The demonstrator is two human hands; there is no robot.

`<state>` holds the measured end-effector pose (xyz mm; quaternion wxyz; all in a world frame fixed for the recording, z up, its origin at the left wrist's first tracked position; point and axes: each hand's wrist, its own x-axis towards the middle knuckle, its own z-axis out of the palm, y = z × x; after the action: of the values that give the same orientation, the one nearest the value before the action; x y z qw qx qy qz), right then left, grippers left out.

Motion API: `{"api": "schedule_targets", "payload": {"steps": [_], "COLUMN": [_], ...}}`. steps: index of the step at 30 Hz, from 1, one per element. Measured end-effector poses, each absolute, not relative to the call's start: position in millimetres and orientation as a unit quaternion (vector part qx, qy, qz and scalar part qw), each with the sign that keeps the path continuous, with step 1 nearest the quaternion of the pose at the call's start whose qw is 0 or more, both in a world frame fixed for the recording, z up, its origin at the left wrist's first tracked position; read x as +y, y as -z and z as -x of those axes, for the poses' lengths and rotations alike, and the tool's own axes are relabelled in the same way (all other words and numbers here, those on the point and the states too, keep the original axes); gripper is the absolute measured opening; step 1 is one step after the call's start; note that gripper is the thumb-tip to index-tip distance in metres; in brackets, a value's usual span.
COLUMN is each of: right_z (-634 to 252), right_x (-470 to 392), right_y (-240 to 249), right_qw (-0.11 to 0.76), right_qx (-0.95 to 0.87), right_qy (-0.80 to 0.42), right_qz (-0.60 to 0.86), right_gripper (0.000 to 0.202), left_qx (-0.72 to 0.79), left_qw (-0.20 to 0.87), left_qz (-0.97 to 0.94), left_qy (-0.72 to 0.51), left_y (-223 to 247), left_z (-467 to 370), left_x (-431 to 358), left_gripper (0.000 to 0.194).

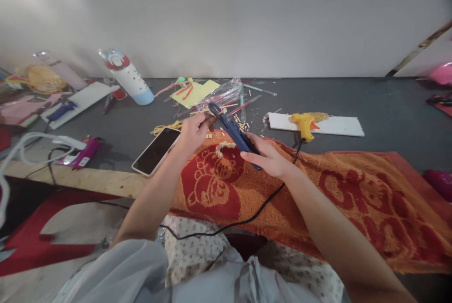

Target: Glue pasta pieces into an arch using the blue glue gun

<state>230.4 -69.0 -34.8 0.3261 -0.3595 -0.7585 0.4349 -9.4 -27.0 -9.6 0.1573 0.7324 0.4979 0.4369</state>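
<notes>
A dark blue phone-like object (233, 132) is held tilted above the orange towel (275, 199), its lower end in my right hand (270, 156). My left hand (196, 129) is beside its upper end, fingers pinched together; what they hold, if anything, is too small to tell. Below the blue object, a curved string of small pale pieces (223, 147) lies on the towel. Small cut wooden bits (246, 126) are scattered behind it. Left of my left hand, a white-edged phone (157, 151) with a dark screen lies on the table.
A yellow glue gun (306, 124) rests on a white board (339, 125), its black cord crossing the towel. Yellow paper (197, 93) and clear plastic wrap (226, 92) lie at the back. A spotted bottle (130, 79), a purple device (82, 153) and a white cable (21, 145) are leftward.
</notes>
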Motion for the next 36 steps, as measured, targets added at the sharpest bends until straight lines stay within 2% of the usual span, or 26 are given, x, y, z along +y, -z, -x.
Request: {"api": "schedule_targets", "payload": {"steps": [17,24,28,31,33,36], "right_z": [-228,-222,-218,-215,-213,-212], "right_x": [-64,-64,-66,-68,-69,-70], "right_y": [48,49,50,52,52,51], "right_qw": [0.336,0.375,0.409,0.417,0.423,0.432], "right_qx": [-0.727,-0.701,-0.683,-0.685,-0.688,-0.695], "right_qy": [-0.494,-0.483,-0.484,-0.477,-0.468,-0.459], "right_qz": [0.34,0.366,0.362,0.36,0.358,0.346], "right_gripper": [0.055,0.046,0.05,0.053,0.053,0.054], "left_qx": [0.511,0.506,0.475,0.463,0.45,0.464], "left_qw": [0.057,-0.063,-0.129,-0.176,-0.164,-0.039], "left_qz": [-0.778,-0.769,-0.76,-0.766,-0.785,-0.805], "left_qy": [-0.36,-0.384,-0.425,-0.409,-0.393,-0.368], "left_y": [16,24,22,19,18,20], "left_z": [17,7,-5,-14,-19,-25], "left_x": [-24,-26,-38,-50,-56,-59], "left_gripper": [0.026,0.021,0.015,0.019,0.025,0.041]}}
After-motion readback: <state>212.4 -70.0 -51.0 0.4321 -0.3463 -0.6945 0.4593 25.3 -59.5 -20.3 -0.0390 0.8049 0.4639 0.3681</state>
